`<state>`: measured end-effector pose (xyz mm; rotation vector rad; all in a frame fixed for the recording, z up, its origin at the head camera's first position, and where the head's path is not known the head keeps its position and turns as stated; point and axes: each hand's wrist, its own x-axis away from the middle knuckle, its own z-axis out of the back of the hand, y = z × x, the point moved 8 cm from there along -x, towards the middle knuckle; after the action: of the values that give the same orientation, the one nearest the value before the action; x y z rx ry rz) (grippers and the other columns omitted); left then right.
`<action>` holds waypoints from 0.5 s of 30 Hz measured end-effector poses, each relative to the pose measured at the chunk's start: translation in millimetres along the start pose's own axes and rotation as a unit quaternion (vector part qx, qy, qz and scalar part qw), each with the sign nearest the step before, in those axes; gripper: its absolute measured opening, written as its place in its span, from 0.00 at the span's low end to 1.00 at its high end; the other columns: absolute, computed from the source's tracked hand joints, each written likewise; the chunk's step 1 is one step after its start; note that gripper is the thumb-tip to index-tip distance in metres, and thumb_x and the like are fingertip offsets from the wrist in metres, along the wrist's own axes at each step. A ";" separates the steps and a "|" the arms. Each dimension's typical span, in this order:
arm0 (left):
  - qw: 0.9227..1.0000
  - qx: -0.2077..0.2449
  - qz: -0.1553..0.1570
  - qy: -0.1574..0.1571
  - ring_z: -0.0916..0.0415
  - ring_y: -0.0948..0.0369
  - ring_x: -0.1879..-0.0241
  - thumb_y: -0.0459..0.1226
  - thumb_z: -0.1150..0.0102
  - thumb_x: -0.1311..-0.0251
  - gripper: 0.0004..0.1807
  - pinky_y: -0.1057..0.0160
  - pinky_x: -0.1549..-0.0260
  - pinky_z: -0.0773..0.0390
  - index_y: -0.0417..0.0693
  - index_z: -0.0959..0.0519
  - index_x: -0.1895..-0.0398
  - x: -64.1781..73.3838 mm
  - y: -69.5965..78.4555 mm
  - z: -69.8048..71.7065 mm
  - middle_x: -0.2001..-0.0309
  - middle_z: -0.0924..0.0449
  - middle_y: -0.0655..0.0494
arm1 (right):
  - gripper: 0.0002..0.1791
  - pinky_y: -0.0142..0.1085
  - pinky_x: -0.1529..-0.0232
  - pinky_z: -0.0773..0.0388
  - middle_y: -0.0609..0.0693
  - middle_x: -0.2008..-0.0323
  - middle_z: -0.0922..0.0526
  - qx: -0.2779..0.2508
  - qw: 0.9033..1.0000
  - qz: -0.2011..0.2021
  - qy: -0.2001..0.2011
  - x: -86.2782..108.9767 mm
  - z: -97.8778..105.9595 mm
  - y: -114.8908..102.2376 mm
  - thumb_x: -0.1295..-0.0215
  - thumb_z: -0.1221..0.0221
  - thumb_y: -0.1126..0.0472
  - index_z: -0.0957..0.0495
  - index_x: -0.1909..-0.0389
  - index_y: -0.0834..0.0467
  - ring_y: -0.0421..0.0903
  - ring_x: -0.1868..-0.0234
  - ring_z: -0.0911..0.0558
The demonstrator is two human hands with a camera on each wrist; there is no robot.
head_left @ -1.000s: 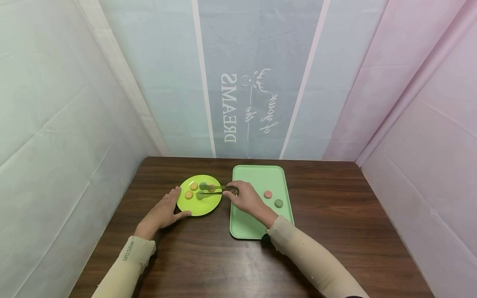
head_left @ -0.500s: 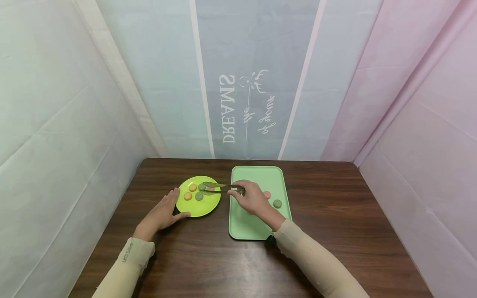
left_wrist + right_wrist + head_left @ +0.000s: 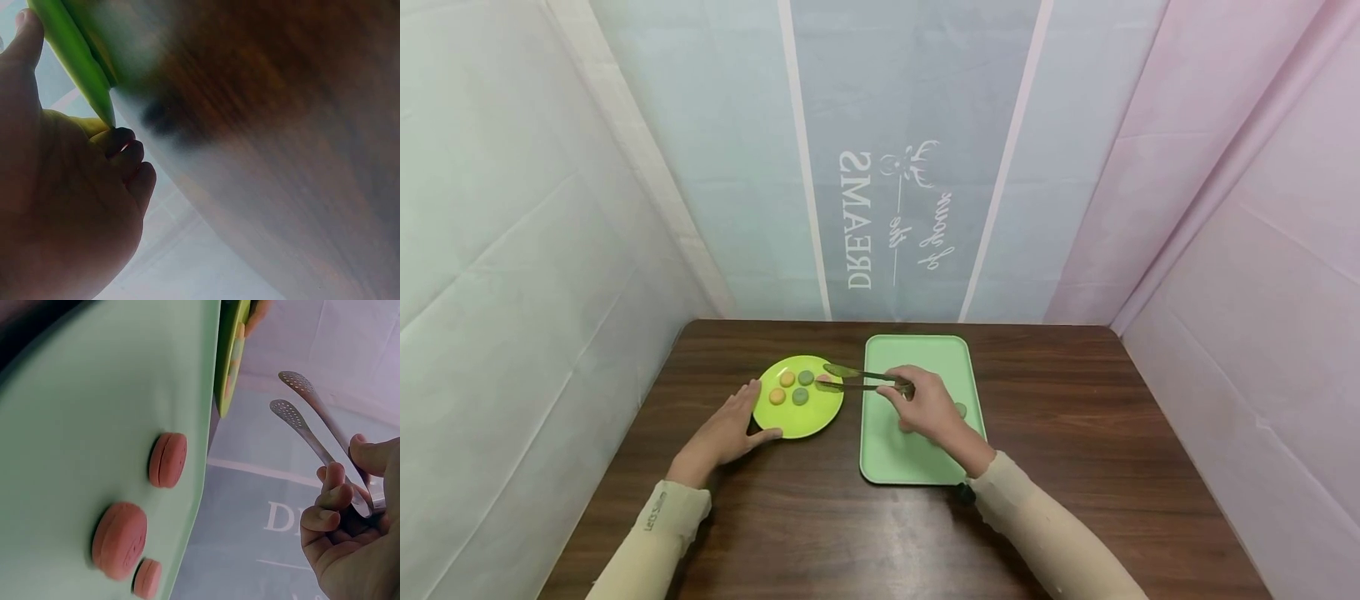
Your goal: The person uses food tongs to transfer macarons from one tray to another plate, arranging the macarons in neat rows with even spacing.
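Note:
Straight fingers of my left hand (image 3: 726,429) touch the left rim of the yellow-green plate (image 3: 805,423), the thumb near its front edge; the left wrist view shows the hand (image 3: 75,181) beside that rim. Two yellow macarons (image 3: 787,379), two green macarons (image 3: 801,397) and a pink macaron (image 3: 823,380), partly behind the tongs, lie on the plate. My right hand (image 3: 925,404) holds metal tongs (image 3: 857,386) above the gap between plate and tray. In the right wrist view the perforated tips of the tongs (image 3: 297,400) are apart with nothing between them.
The light green tray (image 3: 887,458) lies right of the plate under my right hand, which partly hides a green macaron (image 3: 961,410) and a pink one (image 3: 906,426). Several macarons (image 3: 167,460) show on it in the right wrist view. Fabric walls (image 3: 925,75) enclose the wooden table (image 3: 820,533).
My right hand has drawn the tongs rightward from over the plate toward the tray, uncovering the green macarons. My left hand stays at the plate's rim.

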<state>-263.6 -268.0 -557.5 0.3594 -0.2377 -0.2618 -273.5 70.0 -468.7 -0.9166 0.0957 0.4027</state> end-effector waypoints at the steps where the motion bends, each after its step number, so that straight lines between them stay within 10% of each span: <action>1: 1.000 0.001 0.002 -0.001 0.57 0.37 0.15 0.69 0.41 0.30 0.64 0.37 0.16 0.52 0.32 0.57 0.13 0.1 -0.4 -0.5 0.14 0.58 0.31 | 0.19 0.38 0.67 0.21 0.42 0.64 0.15 -0.001 1.000 -0.005 0.001 2.0 2.2 0.9 0.26 0.30 0.50 0.13 0.42 0.57 0.40 0.71 0.24; 15: 1.000 0.002 -0.001 0.006 0.56 0.36 0.16 0.68 0.41 0.30 0.64 0.37 0.17 0.51 0.31 0.57 0.14 1.1 3.0 -0.3 0.15 0.57 0.30 | 0.17 0.38 0.66 0.19 0.43 0.64 0.15 0.016 0.999 0.002 0.038 20.3 31.3 13.4 0.27 0.29 0.52 0.12 0.43 0.56 0.40 0.70 0.22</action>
<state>-261.8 -265.6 -556.4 0.3652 -0.2256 -0.2610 -262.6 107.9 -464.8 -0.9008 0.1736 0.3695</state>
